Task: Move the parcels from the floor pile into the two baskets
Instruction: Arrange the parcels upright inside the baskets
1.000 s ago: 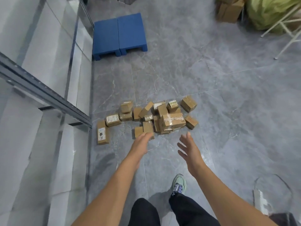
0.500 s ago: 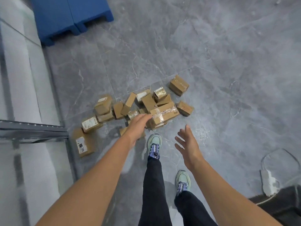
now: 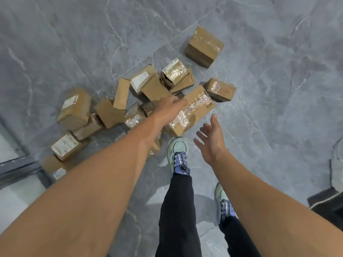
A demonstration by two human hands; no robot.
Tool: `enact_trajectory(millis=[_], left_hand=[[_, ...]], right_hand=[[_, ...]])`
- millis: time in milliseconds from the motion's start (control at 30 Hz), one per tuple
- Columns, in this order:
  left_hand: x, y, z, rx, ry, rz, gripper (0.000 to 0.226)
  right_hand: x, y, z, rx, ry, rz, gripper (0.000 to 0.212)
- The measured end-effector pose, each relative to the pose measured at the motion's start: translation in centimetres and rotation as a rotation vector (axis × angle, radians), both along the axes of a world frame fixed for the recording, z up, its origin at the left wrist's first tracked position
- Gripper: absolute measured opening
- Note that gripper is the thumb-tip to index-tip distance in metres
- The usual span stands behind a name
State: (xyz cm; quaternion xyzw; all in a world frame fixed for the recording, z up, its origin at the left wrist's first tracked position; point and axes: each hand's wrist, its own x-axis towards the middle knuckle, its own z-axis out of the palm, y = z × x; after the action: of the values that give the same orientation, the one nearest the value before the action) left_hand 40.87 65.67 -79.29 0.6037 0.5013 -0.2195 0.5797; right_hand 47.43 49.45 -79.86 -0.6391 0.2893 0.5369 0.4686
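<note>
A pile of several brown cardboard parcels (image 3: 156, 88) lies on the grey marbled floor, just beyond my feet. The largest one, a long taped parcel (image 3: 193, 110), sits at the near right of the pile. My left hand (image 3: 169, 108) stretches over the middle of the pile, fingers pointing down at the parcels beside the long one; I cannot tell whether it touches any. My right hand (image 3: 211, 140) hovers open, fingers spread, just right of the long parcel and holds nothing. No basket is in view.
One parcel (image 3: 204, 46) lies apart at the far right of the pile. A metal frame with a pale panel (image 3: 16, 167) runs along the left edge. A dark object with a cable (image 3: 328, 203) sits at the right edge. My two shoes (image 3: 178, 153) stand close to the pile.
I have stepped closer, so the pile now lies right under my hands. My left hand has reached further over the parcels. My right hand has come nearer the long taped parcel.
</note>
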Motion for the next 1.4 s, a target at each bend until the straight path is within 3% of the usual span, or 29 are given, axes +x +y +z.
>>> enact_trajectory(millis=[167,333,467,600,833,967,1100,1167,1400], left_hand=[[1.5,0.7,-5.2,-0.025,0.012,-0.027,0.068],[2.5,1.3,-7.2,-0.067,0.049,-0.046,0.070],[3.2,1.0,-6.7,-0.089,0.056,-0.136,0.073],[2.6,-0.3,-4.2,-0.116,0.003,-0.035,0.074],[0.1,-3.3,6.0,-0.205,-0.112,0.258,0.067],[-1.5,-4.1,14.7,-0.227,-0.162,0.378,0.052],[-3.1,-5.1,21.8,-0.155,-0.209,0.553,0.093],[-3.4,-5.5,25.6,-0.118,-0.247,0.662,0.097],[-5.4,-9.4,37.7,0.015,-0.395,0.914,0.054]], right_hand=[[0.6,1.1,-4.5,-0.017,0.040,-0.087,0.082],[0.8,1.9,-6.8,0.086,0.114,-0.202,0.074],[1.0,1.9,-6.6,0.120,0.123,-0.269,0.070],[1.8,0.9,-3.3,0.106,0.066,-0.225,0.065],[2.8,-0.9,7.7,0.075,-0.116,0.079,0.052],[3.1,-0.7,15.2,0.093,-0.192,0.224,0.047],[3.2,0.4,22.2,0.173,-0.276,0.360,0.047],[3.5,1.0,25.6,0.212,-0.298,0.409,0.052],[4.1,2.6,37.4,0.392,-0.369,0.696,0.042]])
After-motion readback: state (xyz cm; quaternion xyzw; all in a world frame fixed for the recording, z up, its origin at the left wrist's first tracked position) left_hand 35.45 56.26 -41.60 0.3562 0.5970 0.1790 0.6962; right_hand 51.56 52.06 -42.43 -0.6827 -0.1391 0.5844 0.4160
